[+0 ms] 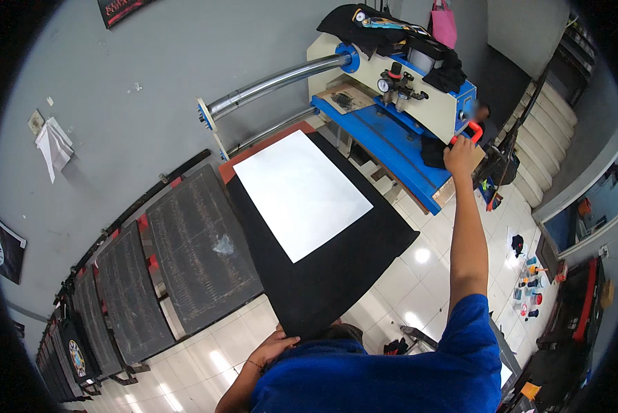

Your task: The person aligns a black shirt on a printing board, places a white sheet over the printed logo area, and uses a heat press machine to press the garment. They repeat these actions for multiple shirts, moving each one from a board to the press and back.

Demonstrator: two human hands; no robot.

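Note:
My right arm reaches out to a blue and cream press machine. At its right end, my right hand is closed around a red U-shaped handle. Close to my body, my left hand pinches the near edge of a black fabric piece, its thumb on top. The fabric lies over a flat board and sags at its right edge. A blank white sheet rests on the fabric, towards its far end. Past the sheet, a reddish-brown strip of the board shows.
A row of dark printing boards on a rail runs along the grey wall to the left. Chrome rollers jut from the machine. Black cloth is heaped on top of it. Stairs and small containers on the tiled floor are at right.

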